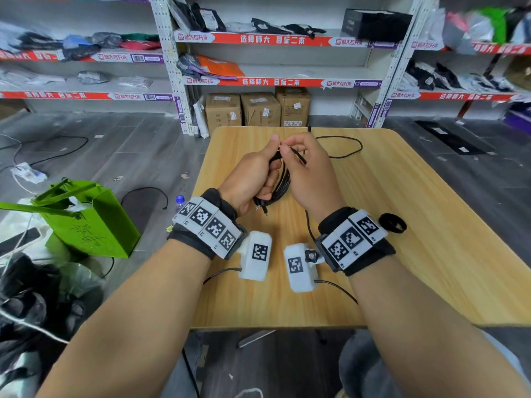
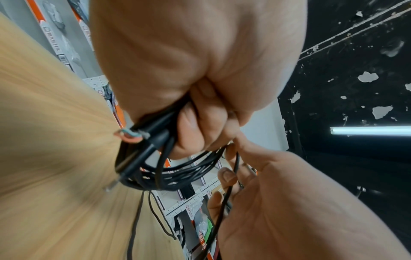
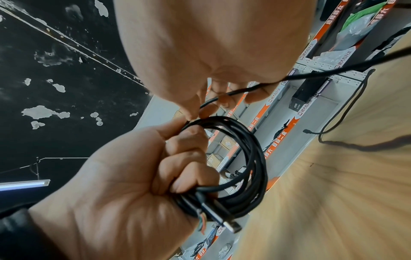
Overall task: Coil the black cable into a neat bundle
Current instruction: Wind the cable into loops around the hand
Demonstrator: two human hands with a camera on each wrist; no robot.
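The black cable point(image 1: 283, 179) hangs as a bunch of loops from the left hand point(image 1: 251, 179), whose fingers point(image 3: 177, 154) are curled round the strands, with the thumb raised at the top of the coil. A metal plug point(image 3: 224, 221) and a frayed end with coloured wires stick out below that fist. The right hand point(image 1: 309, 170) is just beside it, thumb and forefinger pinching a single strand at the top of the loops; the loose tail runs from there across the far part of the table point(image 1: 431, 225) in a slack curve. Both hands are held above the light wooden table, wrists towards the camera. A small black ring point(image 1: 392, 223) lies on the table by the right wrist. Shelves point(image 1: 281, 41) with packages line the back wall, cardboard boxes point(image 1: 258, 109) stand beneath, and a green bag point(image 1: 86, 222) sits on the grey floor.
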